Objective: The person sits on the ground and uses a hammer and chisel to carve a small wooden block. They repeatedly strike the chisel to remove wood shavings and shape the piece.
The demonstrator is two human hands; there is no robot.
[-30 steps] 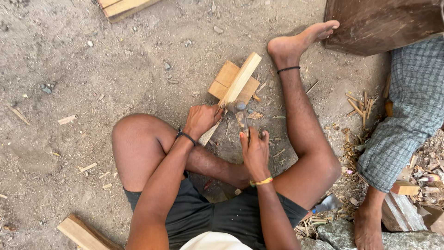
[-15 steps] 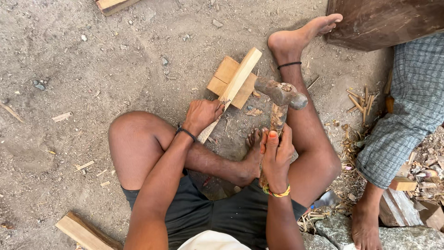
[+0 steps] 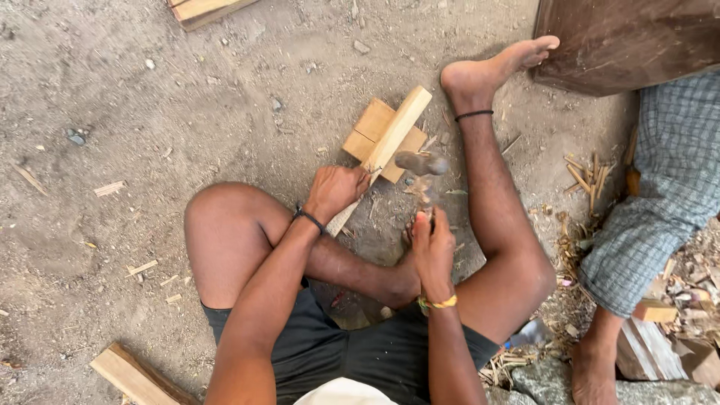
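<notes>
From my remote seat, the view looks down at a person sitting on a bare dirt ground (image 3: 150, 112), legs folded around the work. Beside them on the right stands another person in a checked cloth (image 3: 660, 187). A flat wooden block (image 3: 367, 127) lies on the ground between the knees, and a long pale wooden stick (image 3: 394, 135) rests slanted across it. The left hand (image 3: 337, 189) is closed around the stick's lower end, steadying it. The right hand (image 3: 433, 244) grips the handle of a small hammer-like tool (image 3: 421, 163) (blurred, head near the stick). Wood chips (image 3: 589, 176) lie scattered, so I judge some shaping is done; the stick's upper end looks square and uncut.
</notes>
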